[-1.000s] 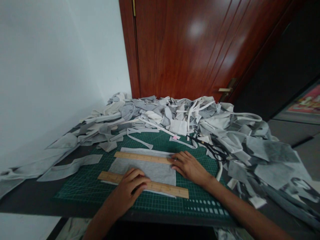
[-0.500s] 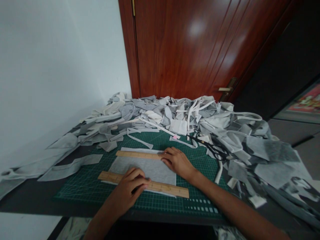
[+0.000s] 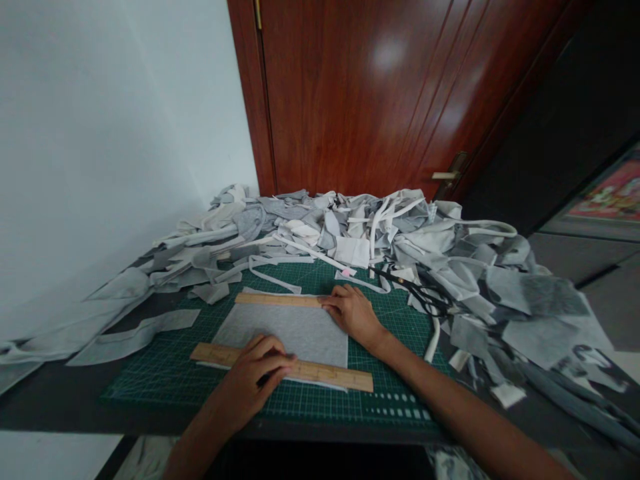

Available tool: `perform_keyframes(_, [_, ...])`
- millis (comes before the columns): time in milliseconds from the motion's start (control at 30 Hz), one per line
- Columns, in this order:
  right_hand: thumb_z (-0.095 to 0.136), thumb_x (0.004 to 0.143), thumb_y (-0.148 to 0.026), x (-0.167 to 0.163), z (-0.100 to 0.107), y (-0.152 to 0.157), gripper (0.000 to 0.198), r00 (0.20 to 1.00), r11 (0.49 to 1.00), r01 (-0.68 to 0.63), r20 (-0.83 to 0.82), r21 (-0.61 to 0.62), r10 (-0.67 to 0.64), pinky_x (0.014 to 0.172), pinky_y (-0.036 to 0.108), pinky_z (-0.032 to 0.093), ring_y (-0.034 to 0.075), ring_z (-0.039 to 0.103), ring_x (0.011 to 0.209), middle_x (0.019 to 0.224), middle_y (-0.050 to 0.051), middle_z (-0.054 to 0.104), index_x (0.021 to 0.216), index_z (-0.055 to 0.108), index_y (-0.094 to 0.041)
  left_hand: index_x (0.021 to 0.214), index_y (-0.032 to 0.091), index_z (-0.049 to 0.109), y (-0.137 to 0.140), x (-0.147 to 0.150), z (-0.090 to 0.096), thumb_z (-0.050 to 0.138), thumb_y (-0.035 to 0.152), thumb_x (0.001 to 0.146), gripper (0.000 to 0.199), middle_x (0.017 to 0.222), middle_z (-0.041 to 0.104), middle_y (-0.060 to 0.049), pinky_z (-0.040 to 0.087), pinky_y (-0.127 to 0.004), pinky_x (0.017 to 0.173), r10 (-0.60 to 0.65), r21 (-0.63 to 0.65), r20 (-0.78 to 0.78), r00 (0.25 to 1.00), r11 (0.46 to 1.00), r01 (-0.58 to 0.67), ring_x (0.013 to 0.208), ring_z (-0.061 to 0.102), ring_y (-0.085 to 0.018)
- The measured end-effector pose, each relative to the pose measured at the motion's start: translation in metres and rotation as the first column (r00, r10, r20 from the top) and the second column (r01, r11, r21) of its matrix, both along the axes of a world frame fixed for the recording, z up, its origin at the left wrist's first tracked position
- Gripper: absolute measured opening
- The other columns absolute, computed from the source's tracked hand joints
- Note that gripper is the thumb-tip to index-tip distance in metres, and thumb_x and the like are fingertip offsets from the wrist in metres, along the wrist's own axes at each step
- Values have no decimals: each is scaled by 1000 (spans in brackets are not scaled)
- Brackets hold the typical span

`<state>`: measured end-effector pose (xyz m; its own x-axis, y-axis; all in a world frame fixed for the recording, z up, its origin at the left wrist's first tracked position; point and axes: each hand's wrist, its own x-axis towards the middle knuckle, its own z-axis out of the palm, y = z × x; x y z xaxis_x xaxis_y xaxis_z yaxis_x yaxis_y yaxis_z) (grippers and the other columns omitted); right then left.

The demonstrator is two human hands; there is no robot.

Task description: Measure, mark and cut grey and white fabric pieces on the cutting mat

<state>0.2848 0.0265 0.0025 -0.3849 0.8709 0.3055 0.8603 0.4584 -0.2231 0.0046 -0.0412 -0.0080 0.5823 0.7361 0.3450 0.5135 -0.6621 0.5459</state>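
Note:
A grey piece of fabric [image 3: 285, 328] lies flat on the green cutting mat [image 3: 150, 370]. Across its near edge rests a wooden ruler [image 3: 333, 375], which my left hand [image 3: 263, 367] holds with fingers bent over it. A second wooden ruler [image 3: 277, 300] lies along the far edge of the fabric. My right hand [image 3: 355, 315] pinches the right end of that far ruler. A thin strip of fabric shows beyond each ruler. Black scissors [image 3: 415, 288] lie to the right of my right hand, among scraps.
A long heap of grey and white fabric scraps [image 3: 305, 230] curves along the back and both sides of the dark table [image 3: 60, 407]. Behind it stand a white wall [image 3: 100, 133] and a reddish wooden door [image 3: 345, 100] with a handle [image 3: 445, 176].
The far ruler has slid slightly away from me and to the right with my right hand, nearer the fabric's far edge. My left hand stays on the near ruler. The view shifted slightly.

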Motion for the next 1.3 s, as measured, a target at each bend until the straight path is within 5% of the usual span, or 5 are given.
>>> perform_keyframes(400, [63,104,-23,-5,8,4,23,999,998,45,-7,-51,-46,94,39,47,26,60,109,108,8,71,119,80,-26,107,27,79,3,-2,-6,60,26,104,19,99,66,-3,51,-29,89,0,1,7,1000,1000,0,99,62,-19])
perform_keyframes(600, [66,101,-22,6,5,-6,14,992,992,-123,-6,-34,123,92,35,46,22,61,100,103,7,67,110,77,-19,111,28,80,3,-3,-4,62,24,103,20,98,67,-3,52,-28,88,-9,17,-6,1000,1000,9,98,62,-19])
perform_keyframes(833, [61,105,-29,7,9,-19,27,973,978,-206,104,-13,207,102,40,44,24,62,110,116,10,68,129,69,-18,118,30,78,0,-2,-6,59,25,104,23,103,68,-3,54,-30,92,24,36,-24,999,999,-23,103,63,-20])
perform_keyframes(1067, [53,108,-29,-2,20,-2,26,967,998,-40,249,-46,50,96,37,49,25,64,110,116,12,69,118,73,-15,130,34,73,-1,-3,-8,56,26,105,31,122,66,-4,53,-34,103,52,73,-42,998,996,-49,116,63,-21])
perform_keyframes(1300, [53,106,-17,15,23,3,22,955,999,-22,294,-37,32,85,31,50,22,66,105,111,8,71,118,71,-17,131,35,73,-1,-3,-5,56,27,105,32,122,68,-3,54,-35,104,50,73,-74,996,996,-45,115,63,-22])
